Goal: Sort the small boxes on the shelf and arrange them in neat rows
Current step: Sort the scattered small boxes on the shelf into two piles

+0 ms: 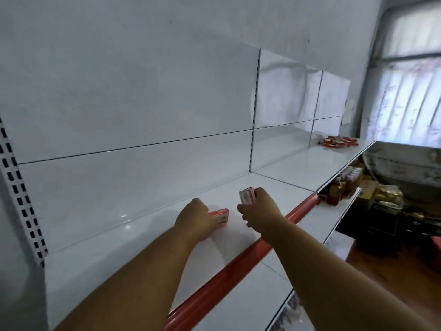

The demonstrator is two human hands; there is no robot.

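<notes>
Right hand [259, 212]: grip pinching one small red-and-white box [247, 195], held upright just above the white shelf [148, 237], printed face turned toward the camera, fingers curled round its right side and lower edge. Left hand [194, 222]: knuckles up, fingers bent over the near end of a second small red box [220, 216] lying flat on the shelf; grip resting on or round that box, fingertips hidden, so whether it truly grasps cannot be told. The two boxes sit near each other, not touching, the flat one to the left of and lower than the held one. Both bare forearms reach in from the lower edge across the shelf's red front strip [241, 258]. Shelf backing: white panels [133, 91] with a slotted upright [20, 194] at far left. Further stock: a cluster of small red boxes [338, 141] at the far right end of the same shelf, well apart from the hands, laid flat in rough rows; count unclear. Lower shelf [317, 217] below right carries bottles [336, 192], blurred. Curtained window [410, 91] at upper right; wooden floor [391, 261] beneath.
</notes>
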